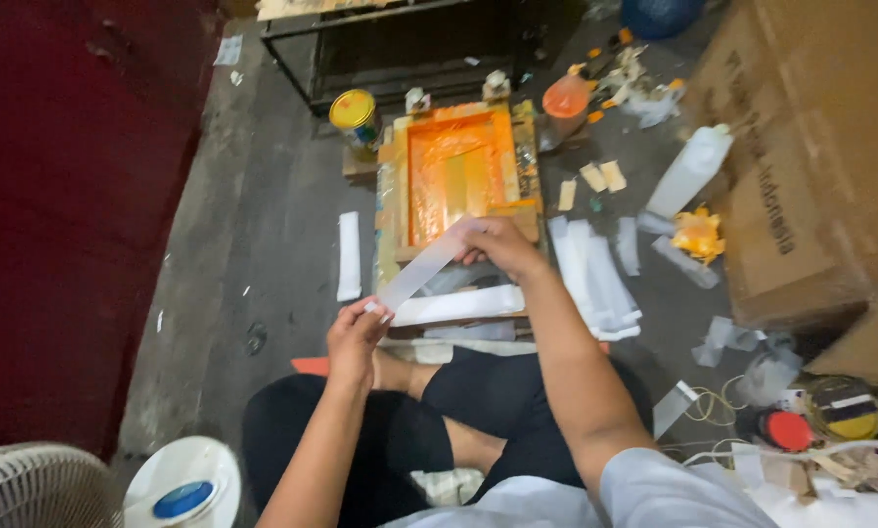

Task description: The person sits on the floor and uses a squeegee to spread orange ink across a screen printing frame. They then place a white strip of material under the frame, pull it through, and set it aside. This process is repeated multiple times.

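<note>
A grey concrete floor (pixel 263 225) runs beside a dark red wall (pixel 77 196), with large cardboard boxes (pixel 810 156) at the right. In the middle lies a wooden screen frame (pixel 455 168) smeared orange, a yellow-lidded tin (pixel 355 114) just beside it. The person sits cross-legged before it. A pale strip (pixel 421 272), probably clear tape, slants between the hands: the right hand (pixel 497 244) pinches its upper end at the frame's near edge, the left hand (pixel 356 337) pinches the lower end
</note>
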